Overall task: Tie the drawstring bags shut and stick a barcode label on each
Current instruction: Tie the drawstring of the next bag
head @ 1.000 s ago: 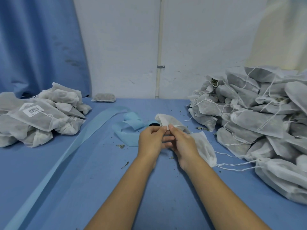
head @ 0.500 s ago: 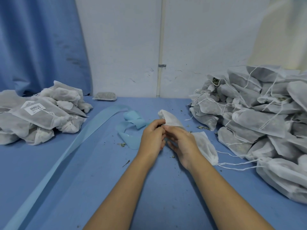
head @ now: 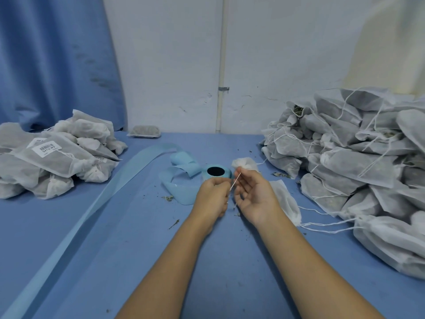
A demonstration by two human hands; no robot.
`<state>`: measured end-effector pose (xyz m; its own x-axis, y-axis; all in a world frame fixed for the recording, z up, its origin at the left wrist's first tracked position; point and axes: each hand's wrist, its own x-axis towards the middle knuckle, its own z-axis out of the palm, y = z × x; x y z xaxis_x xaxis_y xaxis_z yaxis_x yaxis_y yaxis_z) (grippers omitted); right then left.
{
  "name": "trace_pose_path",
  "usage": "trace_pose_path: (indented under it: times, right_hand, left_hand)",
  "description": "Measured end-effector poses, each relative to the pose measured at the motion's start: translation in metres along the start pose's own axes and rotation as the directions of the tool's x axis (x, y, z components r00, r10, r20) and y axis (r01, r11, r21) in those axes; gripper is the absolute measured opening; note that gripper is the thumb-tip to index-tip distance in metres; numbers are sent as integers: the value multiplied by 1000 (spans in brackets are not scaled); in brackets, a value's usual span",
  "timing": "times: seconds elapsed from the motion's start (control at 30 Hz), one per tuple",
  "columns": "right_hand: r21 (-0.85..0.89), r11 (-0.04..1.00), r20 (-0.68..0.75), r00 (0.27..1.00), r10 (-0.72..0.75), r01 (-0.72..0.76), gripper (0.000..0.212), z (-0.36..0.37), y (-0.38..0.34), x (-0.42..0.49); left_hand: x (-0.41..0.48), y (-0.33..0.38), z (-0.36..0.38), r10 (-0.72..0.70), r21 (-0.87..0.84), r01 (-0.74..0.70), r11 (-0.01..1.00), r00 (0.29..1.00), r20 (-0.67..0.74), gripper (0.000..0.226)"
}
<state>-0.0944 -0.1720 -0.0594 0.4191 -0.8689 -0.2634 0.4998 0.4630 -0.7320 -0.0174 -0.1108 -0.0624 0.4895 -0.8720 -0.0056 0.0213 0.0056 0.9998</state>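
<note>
1. One bag (head: 286,203) of thin white nonwoven cloth, soft and crumpled, lies on the blue worktop (head: 92,249) under and behind the right grip (head: 254,196). Its mouth is gathered into a puff.
2. One thin white drawstring (head: 234,181) runs taut and slanted between the two grips, both bare hands.
3. The left grip (head: 212,195) pinches the string's lower end. The right grip pinches its upper end, just beside the gathered mouth.
4. One pale blue label roll (head: 224,174) with a dark round core stands just beyond the left grip, and its smooth backing strip (head: 115,192) trails left.
5. There are two heaps of similar bags: the left heap (head: 69,171) shows one barcode label (head: 47,148), and the right heap (head: 356,157) has loose strings.
</note>
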Motion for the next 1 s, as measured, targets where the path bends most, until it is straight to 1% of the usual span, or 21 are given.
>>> trace_pose_path:
  times: [0.1,0.2,0.27,0.33,0.4,0.47,0.53,0.57,0.63,0.67,0.77,0.83,0.9,1.0]
  right_hand:
    - [40,999,-35,999,-3,4,10,-2,0,1]
    - [65,998,-49,999,-7,10,9,-3,1,1]
    - [63,998,-29,999,-17,19,10,-3,2,2]
    - [32,999,19,999,-43,42,13,-4,2,2]
    - [-62,995,82,994,-79,84,16,-7,0,3]
    - [-193,974,119,988,-98,120,15,-9,0,3]
    - [-324,932,117,984,-133,164,14,-8,2,2]
    - [-391,896,112,978,-178,208,14,-6,3,1]
    - [-541,780,118,946,-302,316,15,-4,7,0]
    - [-622,693,134,922,-364,364,18,-3,8,0]
    - [-791,418,217,843,-492,447,25,-3,8,-2]
    - [-850,253,269,794,-545,462,24,-5,6,-4]
    - [-892,60,332,739,-586,448,22,-7,5,-6]
    - [-902,-185,417,673,-611,391,15,-9,6,-8]
  left_hand:
    - [3,-3,-4,-1,60,2,998,1000,-19,26]
    - [5,-5,-5,59,142,-54,988,998,-27,28]
    - [6,-7,-5,115,186,-106,977,993,-33,27]
    - [6,-10,-7,176,234,-162,959,984,-38,25]
    - [4,-14,-10,236,287,-218,933,971,-29,27]
    - [3,-18,-14,309,370,-274,888,950,-36,25]
    - [3,-19,-16,400,463,-333,821,915,-50,20]
    - [4,-18,-18,454,513,-370,774,890,-43,18]
    - [3,-16,-18,542,617,-434,657,840,14,17]
    - [3,-16,-18,562,665,-443,601,826,43,17]
    - [-1,-13,-17,579,803,-392,450,812,72,21]
    - [-2,-9,-18,605,860,-347,375,794,56,23]
    - [-2,-5,-19,633,876,-341,340,772,56,24]
    - [-3,-2,-17,657,853,-435,287,737,155,22]
